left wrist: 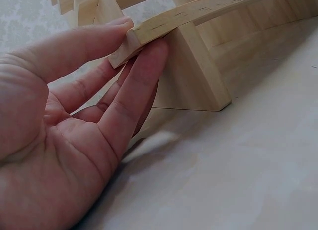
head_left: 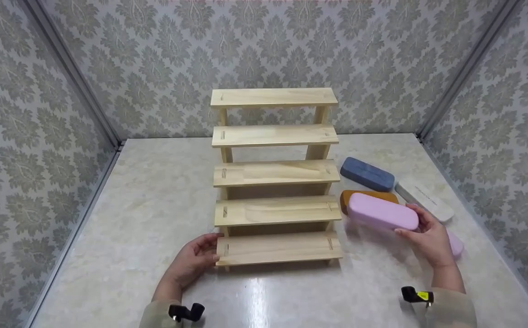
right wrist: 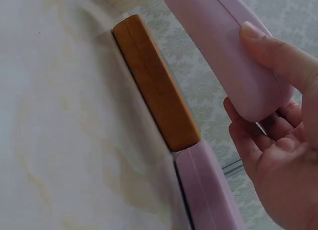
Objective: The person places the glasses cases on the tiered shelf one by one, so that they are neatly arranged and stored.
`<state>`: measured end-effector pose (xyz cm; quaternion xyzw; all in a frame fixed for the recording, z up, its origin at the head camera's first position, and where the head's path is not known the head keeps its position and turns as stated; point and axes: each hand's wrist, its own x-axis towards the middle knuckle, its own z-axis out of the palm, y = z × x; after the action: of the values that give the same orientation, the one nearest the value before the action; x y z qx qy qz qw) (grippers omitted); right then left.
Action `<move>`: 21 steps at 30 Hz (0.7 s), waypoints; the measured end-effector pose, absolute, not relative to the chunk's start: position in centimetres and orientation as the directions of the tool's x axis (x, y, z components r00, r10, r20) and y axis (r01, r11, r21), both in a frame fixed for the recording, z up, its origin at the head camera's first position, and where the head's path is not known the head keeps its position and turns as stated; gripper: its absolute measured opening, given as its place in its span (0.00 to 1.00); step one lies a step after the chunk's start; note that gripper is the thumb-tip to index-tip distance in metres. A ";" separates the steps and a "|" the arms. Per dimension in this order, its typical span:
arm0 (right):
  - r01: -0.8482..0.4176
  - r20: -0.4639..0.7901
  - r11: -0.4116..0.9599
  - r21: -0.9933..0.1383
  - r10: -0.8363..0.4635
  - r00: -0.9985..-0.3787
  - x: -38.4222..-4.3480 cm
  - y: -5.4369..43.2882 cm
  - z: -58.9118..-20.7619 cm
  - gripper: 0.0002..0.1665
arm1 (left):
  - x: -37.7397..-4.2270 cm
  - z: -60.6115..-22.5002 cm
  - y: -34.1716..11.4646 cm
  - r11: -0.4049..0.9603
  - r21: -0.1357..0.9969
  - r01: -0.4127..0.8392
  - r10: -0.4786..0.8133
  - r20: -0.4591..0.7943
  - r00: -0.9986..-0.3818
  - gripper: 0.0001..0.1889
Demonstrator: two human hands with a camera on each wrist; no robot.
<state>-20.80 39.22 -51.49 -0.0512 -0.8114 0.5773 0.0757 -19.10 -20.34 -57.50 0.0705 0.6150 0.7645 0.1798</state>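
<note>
A pale wooden stepped shelf with several tiers stands mid-table. My left hand pinches the left end of its lowest board, thumb on top and fingers beneath in the left wrist view. On the right, my right hand grips one end of a pink glasses case, thumb on its near side. The case is raised off the table, as the right wrist view shows. Partly behind it in the head view lies a brown case. A second pink case lies near the right hand, largely covered by it in the head view.
A blue-grey case lies right of the shelf, and a white case lies further right. Patterned panels enclose the marbled table at the back and both sides.
</note>
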 end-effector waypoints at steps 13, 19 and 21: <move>-0.121 0.163 0.188 -0.975 0.223 -0.961 -21.4 38.5 -47.0 0.47 | -19.2 -57.8 -20.4 -0.191 0.965 -0.178 0.353 -0.102 -0.930 0.35; -0.195 0.224 0.147 -0.970 0.223 -0.949 -22.2 38.1 -45.1 0.46 | -19.2 -57.9 -20.5 -0.214 0.959 -0.183 0.360 -0.096 -0.928 0.33; -0.227 0.252 0.134 -0.965 0.209 -0.945 -22.5 37.9 -44.6 0.45 | -19.2 -57.9 -20.5 -0.215 0.959 -0.187 0.360 -0.100 -0.928 0.33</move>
<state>-22.48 37.86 -44.57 0.0064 -0.7345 0.6580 0.1657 -19.22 -20.47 -57.90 0.0719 0.6013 0.7761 0.1759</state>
